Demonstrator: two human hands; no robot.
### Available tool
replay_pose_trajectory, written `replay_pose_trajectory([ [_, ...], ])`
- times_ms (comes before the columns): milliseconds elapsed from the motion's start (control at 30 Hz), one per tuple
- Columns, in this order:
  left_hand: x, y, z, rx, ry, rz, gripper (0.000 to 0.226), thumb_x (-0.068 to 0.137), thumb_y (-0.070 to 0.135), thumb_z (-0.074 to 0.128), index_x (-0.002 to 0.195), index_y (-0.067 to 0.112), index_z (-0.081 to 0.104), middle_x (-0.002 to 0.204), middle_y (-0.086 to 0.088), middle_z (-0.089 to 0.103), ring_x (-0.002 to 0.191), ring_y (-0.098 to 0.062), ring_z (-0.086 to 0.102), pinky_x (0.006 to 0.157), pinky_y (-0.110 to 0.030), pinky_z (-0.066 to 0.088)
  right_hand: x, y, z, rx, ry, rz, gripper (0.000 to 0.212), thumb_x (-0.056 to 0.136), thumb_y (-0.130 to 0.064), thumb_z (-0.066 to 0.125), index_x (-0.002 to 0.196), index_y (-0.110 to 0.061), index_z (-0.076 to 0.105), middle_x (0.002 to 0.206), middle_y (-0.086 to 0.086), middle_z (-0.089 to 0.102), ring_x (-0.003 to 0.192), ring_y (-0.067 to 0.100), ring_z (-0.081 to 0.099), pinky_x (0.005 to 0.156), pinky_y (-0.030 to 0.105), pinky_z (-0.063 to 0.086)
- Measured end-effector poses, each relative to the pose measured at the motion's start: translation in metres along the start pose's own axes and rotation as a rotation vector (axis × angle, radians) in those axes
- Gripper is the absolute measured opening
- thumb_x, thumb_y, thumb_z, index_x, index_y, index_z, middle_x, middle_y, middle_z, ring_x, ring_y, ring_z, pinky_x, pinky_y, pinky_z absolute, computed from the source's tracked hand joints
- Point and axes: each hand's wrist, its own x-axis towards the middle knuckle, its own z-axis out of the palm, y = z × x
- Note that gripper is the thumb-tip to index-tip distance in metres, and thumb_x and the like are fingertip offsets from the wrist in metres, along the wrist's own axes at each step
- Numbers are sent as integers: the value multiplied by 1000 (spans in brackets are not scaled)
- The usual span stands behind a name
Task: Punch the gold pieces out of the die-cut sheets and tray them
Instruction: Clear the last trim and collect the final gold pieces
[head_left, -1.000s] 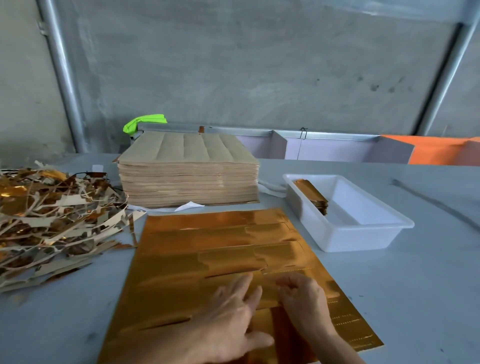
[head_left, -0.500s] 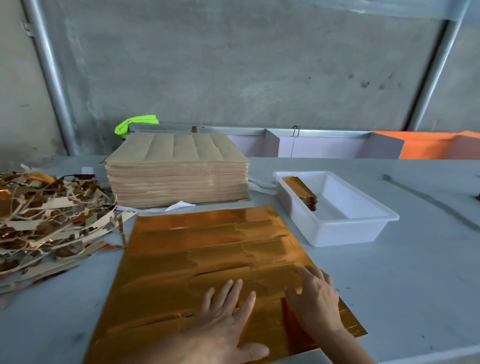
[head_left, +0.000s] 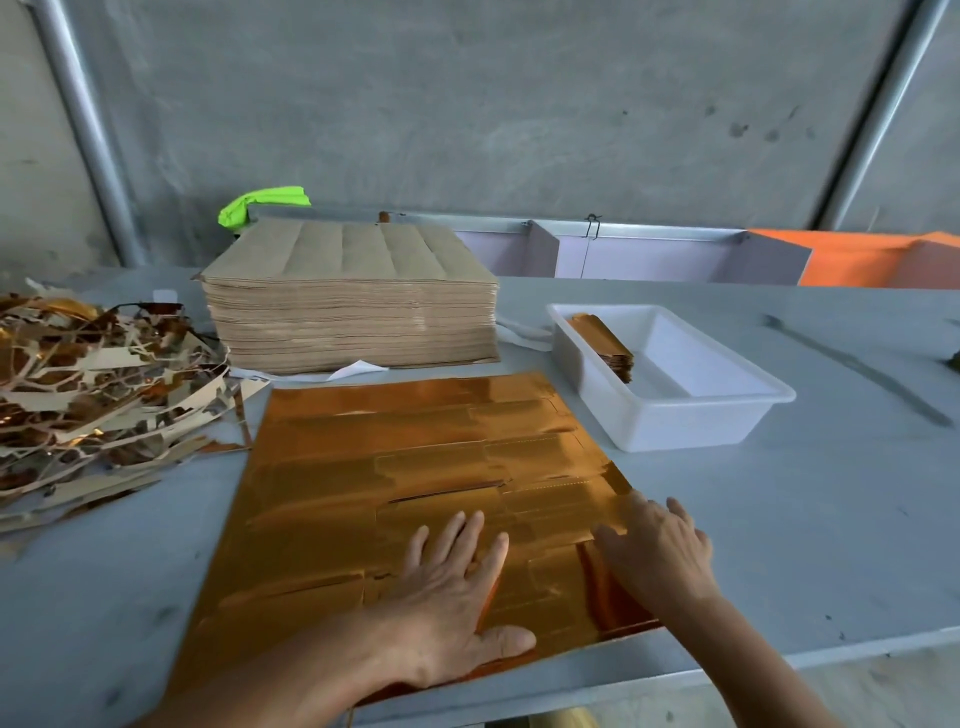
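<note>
Gold foil covers the die-cut sheet, which lies flat on the grey tabletop with its near edge at the tabletop's front edge and its long axis running away from the person, slightly skewed to the right. Its cut strips run crosswise, left to right; several have lifted at their slits. The left hand lies palm down on the near part of the sheet, fingers straight and spread, hiding the foil beneath. The right hand rests on the sheet's right edge, fingers extended and close together; whether its fingertips hold a piece cannot be made out. Both forearms are cut off by the bottom of the view. To the right, just beyond the sheet, a white tray holds a small stack of gold pieces against its left wall, long axis pointing away. Behind the sheet stands a tall stack of brown sheets. A heap of punched-out scrap lies at the left, partly cut off by the frame.
</note>
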Motion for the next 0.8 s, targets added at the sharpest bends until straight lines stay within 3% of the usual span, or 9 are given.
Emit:
replay_pose_trajectory([
  [133,0,1,0,-2,1,-6,96,76,84,13,145,29,-25,149,-2,-38,135,-18,-38,110,-46,-21,2,3,-13,175,156,-44,20,91,-20,51,109,-14,57,105,9,64,110,31,56,92,45,47],
  [200,-1,1,0,-10,1,-3,96,77,83,14,146,28,-23,150,-2,-38,136,-18,-38,110,-46,-21,10,8,-21,308,154,-4,33,89,-10,56,123,-12,58,114,12,65,104,30,61,88,40,51],
  [267,-1,1,-1,-18,4,-1,96,77,83,15,147,29,-22,150,-2,-38,136,-18,-37,110,-45,-21,19,13,-31,380,63,42,43,88,-7,64,129,-10,54,122,11,61,100,24,61,80,31,52],
  [333,0,1,-2,-25,5,-4,96,78,83,17,147,29,-22,150,-2,-37,136,-18,-37,110,-45,-21,28,18,-40,393,-48,85,37,85,-7,69,120,-8,59,112,10,62,86,19,61,67,23,50],
  [467,-1,1,-3,-40,-6,-10,97,79,82,21,147,29,-21,151,-2,-37,137,-19,-36,110,-45,-20,36,23,-53,297,-361,168,15,84,-4,67,98,3,67,74,9,54,64,15,50,62,22,47],
  [567,-1,5,-11,-89,7,-24,102,72,84,21,149,29,-17,153,-2,-33,139,-20,-31,113,-48,-14,41,28,-63,372,-395,171,6,88,-4,64,93,-3,66,81,8,58,70,16,53,64,20,50],
  [633,0,12,-23,-180,95,-13,106,66,85,22,150,30,-13,155,1,-28,142,-19,-25,115,-48,-5,46,30,-71,561,-397,135,8,89,-3,62,96,-4,66,94,12,65,84,25,62,66,30,54],
  [700,3,24,-40,-304,286,39,106,65,84,26,151,32,-5,158,6,-18,145,-15,-11,116,-45,9,50,28,-80,752,-405,80,9,89,-4,62,96,-2,67,99,16,67,91,32,64,71,37,56],
  [800,14,46,-66,-457,558,135,100,67,81,34,150,26,20,154,3,21,137,-15,30,109,-37,37,50,16,-85,894,-434,-6,8,88,-9,63,86,-3,69,89,15,69,79,27,68,67,35,59],
])
